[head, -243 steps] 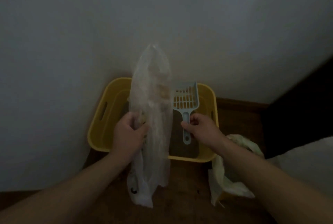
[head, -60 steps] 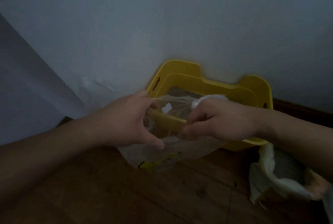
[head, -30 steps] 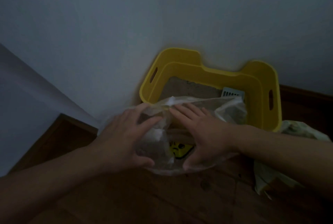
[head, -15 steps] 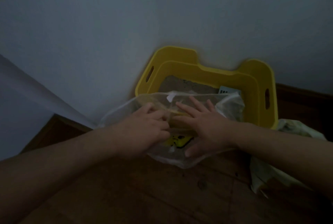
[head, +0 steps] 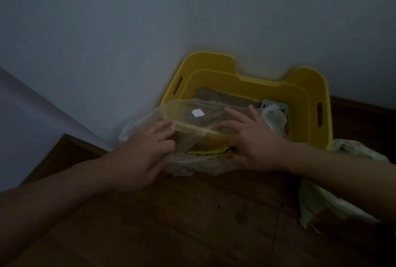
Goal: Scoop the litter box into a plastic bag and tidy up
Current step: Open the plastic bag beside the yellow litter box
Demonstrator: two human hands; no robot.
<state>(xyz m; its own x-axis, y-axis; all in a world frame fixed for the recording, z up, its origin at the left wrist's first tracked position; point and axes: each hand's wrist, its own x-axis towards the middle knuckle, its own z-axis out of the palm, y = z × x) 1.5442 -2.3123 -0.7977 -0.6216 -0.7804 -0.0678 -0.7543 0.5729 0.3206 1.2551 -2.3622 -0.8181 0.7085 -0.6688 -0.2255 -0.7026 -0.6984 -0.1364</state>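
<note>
A yellow litter box (head: pixel 300 86) stands in the corner against the wall, with grey litter (head: pixel 214 97) inside. A clear plastic bag (head: pixel 192 116) is draped over the box's near rim. My left hand (head: pixel 143 151) lies on the bag's left side with fingers bent against the plastic. My right hand (head: pixel 250 138) presses flat on the bag's right side, fingers spread over the rim. A pale blue scoop (head: pixel 276 105) shows only partly inside the box, behind the bag.
A wooden floor (head: pixel 192 223) fills the foreground. A crumpled pale bag (head: pixel 321 202) lies on the floor at the right, under my right forearm. Grey walls (head: pixel 128 30) meet behind the box, with a dark skirting board (head: pixel 364 108) at the right.
Both hands have smoothed the bag further over the box's near rim. The left hand slid slightly left and down; the view has shifted a little.
</note>
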